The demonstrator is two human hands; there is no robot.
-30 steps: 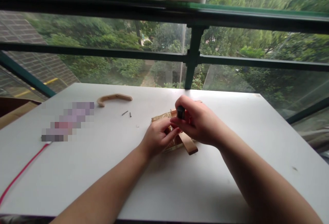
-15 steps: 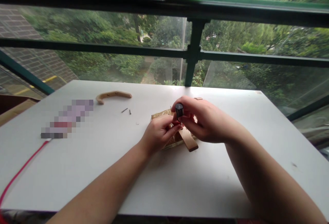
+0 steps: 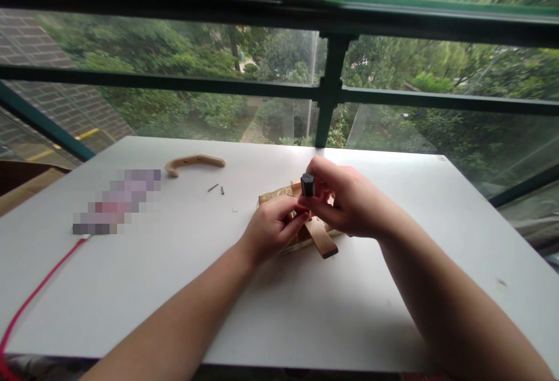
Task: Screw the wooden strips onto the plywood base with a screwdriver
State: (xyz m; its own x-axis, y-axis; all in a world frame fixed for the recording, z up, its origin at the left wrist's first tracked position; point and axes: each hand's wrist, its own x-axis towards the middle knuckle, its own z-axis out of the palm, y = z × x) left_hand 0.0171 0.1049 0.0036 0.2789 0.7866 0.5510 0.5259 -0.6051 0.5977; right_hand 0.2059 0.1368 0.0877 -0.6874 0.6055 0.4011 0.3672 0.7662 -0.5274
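Observation:
My right hand (image 3: 349, 203) is closed round a short black-handled tool (image 3: 307, 184), held upright over a flat wooden piece (image 3: 324, 241). That piece lies across a tan woven mat (image 3: 274, 196) in the middle of the white table (image 3: 279, 299). My left hand (image 3: 273, 229) pinches something small at the tool's lower end, and its fingers rest on the wood. What the left fingers pinch is too small to name.
A curved wooden part (image 3: 194, 163) with holes lies at the back left. Two small screws (image 3: 216, 188) lie loose near it. A red cord (image 3: 35, 293) runs along the left side. A glass railing with green bars (image 3: 327, 95) stands behind the table.
My right hand has turned slightly on the black tool, which stays upright over the wood. The view has shifted a little.

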